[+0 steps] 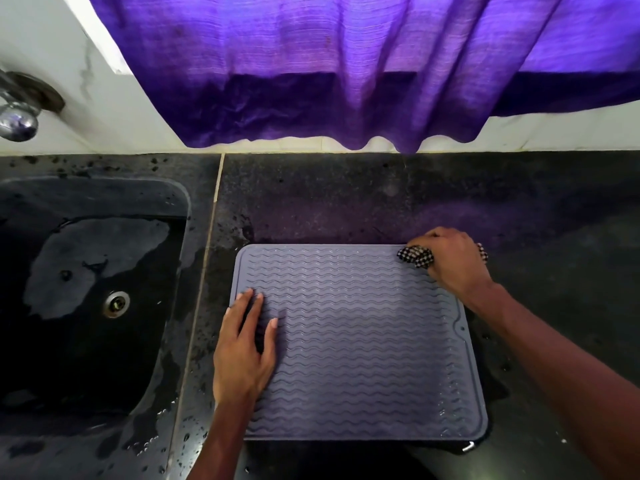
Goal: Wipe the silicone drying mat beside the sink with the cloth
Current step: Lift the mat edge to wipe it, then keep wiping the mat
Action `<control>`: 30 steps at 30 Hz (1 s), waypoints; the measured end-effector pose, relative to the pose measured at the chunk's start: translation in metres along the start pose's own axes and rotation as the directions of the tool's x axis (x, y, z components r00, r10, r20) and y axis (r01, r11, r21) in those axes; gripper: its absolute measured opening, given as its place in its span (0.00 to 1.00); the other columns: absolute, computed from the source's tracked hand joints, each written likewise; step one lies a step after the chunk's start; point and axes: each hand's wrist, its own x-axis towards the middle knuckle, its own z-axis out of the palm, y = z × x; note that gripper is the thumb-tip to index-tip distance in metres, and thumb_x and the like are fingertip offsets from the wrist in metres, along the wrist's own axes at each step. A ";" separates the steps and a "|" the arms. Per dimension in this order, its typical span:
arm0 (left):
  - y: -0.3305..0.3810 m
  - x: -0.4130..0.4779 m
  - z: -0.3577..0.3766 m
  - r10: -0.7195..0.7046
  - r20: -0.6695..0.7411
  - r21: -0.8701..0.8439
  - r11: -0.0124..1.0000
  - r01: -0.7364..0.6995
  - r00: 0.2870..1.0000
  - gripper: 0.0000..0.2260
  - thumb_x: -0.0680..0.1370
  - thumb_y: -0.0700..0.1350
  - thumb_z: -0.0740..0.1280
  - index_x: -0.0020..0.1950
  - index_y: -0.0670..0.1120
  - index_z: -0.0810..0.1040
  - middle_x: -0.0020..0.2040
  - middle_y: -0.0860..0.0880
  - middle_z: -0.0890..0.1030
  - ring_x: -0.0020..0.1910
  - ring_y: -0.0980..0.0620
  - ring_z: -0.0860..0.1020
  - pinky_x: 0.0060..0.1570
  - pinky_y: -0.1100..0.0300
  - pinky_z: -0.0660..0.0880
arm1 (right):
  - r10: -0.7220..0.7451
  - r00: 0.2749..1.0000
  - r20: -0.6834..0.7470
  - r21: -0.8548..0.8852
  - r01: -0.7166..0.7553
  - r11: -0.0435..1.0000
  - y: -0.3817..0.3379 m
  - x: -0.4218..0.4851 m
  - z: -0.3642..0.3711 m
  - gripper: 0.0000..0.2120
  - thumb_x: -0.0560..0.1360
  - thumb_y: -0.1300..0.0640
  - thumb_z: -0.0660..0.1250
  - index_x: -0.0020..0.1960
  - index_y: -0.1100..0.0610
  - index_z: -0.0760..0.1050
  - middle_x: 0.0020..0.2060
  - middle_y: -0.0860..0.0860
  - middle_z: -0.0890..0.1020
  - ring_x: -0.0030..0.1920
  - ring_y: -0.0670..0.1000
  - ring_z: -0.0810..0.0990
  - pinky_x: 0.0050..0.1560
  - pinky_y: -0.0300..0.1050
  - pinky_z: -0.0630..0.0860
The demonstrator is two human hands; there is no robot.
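A grey silicone drying mat [360, 344] with wavy ridges lies flat on the dark stone counter, just right of the sink. My right hand [453, 261] is closed around a bunched black-and-white checked cloth [417, 256] and presses it onto the mat's far right corner. Most of the cloth is hidden under the fingers. My left hand [244, 348] rests palm down on the mat's left edge, fingers spread flat, holding nothing.
A dark sink [86, 289] with a metal drain [117, 304] sits to the left, wet and speckled with drops. A chrome tap [17, 123] juts from the wall at far left. A purple curtain [329, 71] hangs over the counter's back edge.
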 end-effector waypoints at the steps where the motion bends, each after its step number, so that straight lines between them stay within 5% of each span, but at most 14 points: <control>1: -0.001 0.000 0.000 0.004 0.000 -0.006 1.000 -0.004 1.000 0.25 0.81 0.56 0.60 0.73 0.42 0.74 0.75 0.47 0.72 0.75 0.49 0.68 0.76 0.50 0.64 | -0.006 1.000 0.005 -0.019 0.006 1.000 -0.001 0.001 0.000 0.27 0.60 0.70 0.75 0.56 0.51 0.83 0.48 0.56 0.83 0.46 0.61 0.81 0.50 0.53 0.77; 9: 0.000 -0.001 -0.002 0.010 -0.015 -0.042 0.999 -0.011 1.000 0.26 0.80 0.57 0.63 0.73 0.43 0.75 0.75 0.49 0.71 0.75 0.52 0.68 0.74 0.50 0.66 | -0.149 0.988 0.035 -0.108 0.152 0.983 -0.026 0.010 -0.001 0.28 0.59 0.66 0.78 0.57 0.52 0.82 0.48 0.56 0.84 0.47 0.60 0.80 0.50 0.53 0.77; 30: 0.017 0.004 0.006 0.053 -0.010 -0.074 0.996 -0.053 0.999 0.27 0.80 0.56 0.64 0.74 0.42 0.73 0.76 0.49 0.70 0.76 0.51 0.67 0.74 0.48 0.66 | -0.239 0.971 -0.013 0.220 0.236 0.947 -0.133 0.050 0.015 0.25 0.63 0.66 0.72 0.58 0.54 0.80 0.49 0.54 0.84 0.51 0.57 0.81 0.53 0.46 0.74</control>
